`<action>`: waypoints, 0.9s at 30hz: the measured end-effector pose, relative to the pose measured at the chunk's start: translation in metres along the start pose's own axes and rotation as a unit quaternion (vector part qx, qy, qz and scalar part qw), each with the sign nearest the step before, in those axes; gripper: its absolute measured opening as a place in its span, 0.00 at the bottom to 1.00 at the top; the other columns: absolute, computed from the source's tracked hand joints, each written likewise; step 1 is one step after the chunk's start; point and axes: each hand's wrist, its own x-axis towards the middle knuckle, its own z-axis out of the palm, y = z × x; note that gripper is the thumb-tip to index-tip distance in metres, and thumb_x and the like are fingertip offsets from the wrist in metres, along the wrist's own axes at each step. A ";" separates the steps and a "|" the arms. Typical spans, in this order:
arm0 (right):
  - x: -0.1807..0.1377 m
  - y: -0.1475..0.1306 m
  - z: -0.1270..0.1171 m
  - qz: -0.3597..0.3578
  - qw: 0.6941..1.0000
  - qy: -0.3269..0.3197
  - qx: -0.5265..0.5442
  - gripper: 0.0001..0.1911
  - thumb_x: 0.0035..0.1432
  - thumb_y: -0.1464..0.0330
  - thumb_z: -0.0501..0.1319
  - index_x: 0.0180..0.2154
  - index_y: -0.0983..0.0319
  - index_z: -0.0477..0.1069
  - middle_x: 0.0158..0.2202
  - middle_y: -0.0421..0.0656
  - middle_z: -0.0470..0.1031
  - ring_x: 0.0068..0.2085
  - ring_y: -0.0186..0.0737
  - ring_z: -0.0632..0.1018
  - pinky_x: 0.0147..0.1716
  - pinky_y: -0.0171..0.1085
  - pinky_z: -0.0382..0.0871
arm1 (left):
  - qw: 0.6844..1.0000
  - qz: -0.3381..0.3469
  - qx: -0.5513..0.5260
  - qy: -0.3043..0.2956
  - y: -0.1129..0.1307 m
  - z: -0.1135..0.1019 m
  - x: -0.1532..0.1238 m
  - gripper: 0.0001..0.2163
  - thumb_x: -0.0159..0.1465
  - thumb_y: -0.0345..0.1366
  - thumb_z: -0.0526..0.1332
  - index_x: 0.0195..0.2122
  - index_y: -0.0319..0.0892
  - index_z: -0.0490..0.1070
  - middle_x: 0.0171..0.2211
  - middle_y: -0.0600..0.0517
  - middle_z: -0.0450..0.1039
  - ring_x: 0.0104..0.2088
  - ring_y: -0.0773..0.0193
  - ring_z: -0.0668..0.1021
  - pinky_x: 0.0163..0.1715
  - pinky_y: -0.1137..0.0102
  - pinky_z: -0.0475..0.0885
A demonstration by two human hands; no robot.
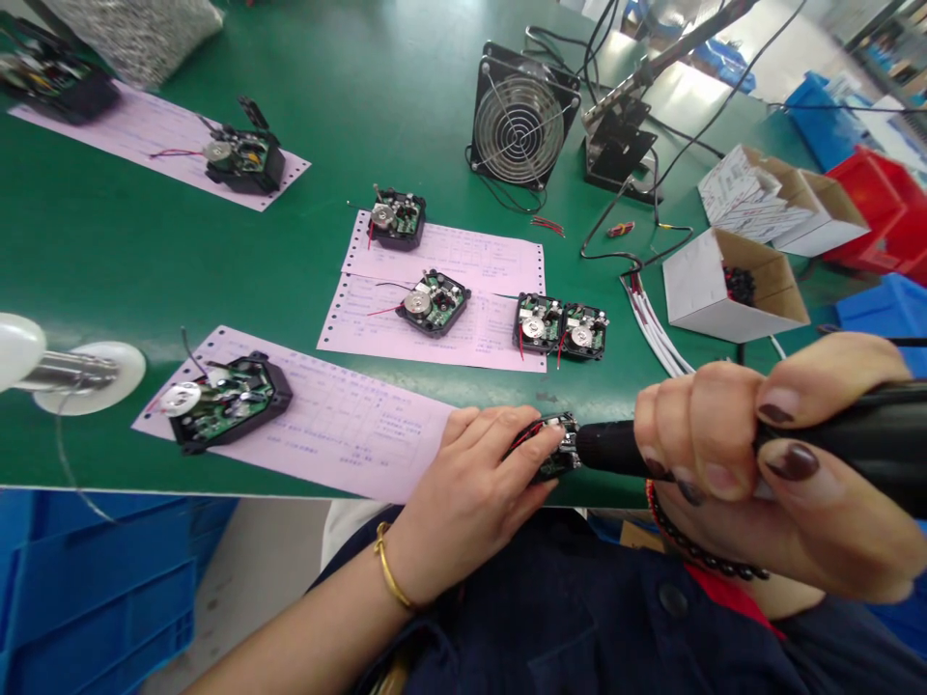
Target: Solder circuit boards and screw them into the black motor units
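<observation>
My left hand (478,487) is closed around a small black motor module (551,452) with a green circuit board and red wire, holding it at the near edge of the green table (108,251). My right hand (768,454) grips a black soldering iron (832,439) whose tip end touches that module. Several more black modules lie on pink paper sheets: one near left (226,398), one in the middle (433,302), a pair side by side (561,328), one further back (397,217).
A small fan (522,118) and an iron stand (619,135) stand at the back. Open white cardboard boxes (731,280) sit at right, with white wires (656,333) beside them. Blue crates (94,589) sit below left, red and blue bins (880,208) at far right.
</observation>
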 end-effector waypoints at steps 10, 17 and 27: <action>-0.003 -0.016 -0.007 0.014 0.996 0.077 -0.051 0.10 0.59 0.65 0.68 0.35 0.56 0.67 0.16 0.32 0.61 0.15 0.30 0.60 0.19 0.36 0.60 | 0.999 -0.038 0.007 0.001 0.001 0.001 0.000 0.16 0.69 0.36 0.64 0.57 0.44 0.71 0.55 0.46 0.75 0.53 0.54 0.76 0.52 0.58 0.64; -0.001 -0.012 -0.003 0.027 0.997 0.062 -0.040 0.11 0.59 0.66 0.68 0.34 0.56 0.65 0.17 0.32 0.62 0.16 0.30 0.61 0.20 0.36 0.61 | 0.999 -0.040 0.005 0.002 0.000 0.001 -0.001 0.16 0.69 0.37 0.64 0.57 0.45 0.71 0.55 0.46 0.76 0.53 0.54 0.77 0.52 0.58 0.64; -0.005 -0.009 -0.005 0.044 0.997 0.036 -0.046 0.13 0.61 0.65 0.70 0.36 0.56 0.65 0.18 0.31 0.64 0.15 0.30 0.64 0.19 0.37 0.64 | 0.999 -0.031 0.022 0.004 0.001 0.001 0.000 0.17 0.70 0.38 0.64 0.58 0.44 0.70 0.54 0.46 0.76 0.51 0.54 0.78 0.49 0.59 0.66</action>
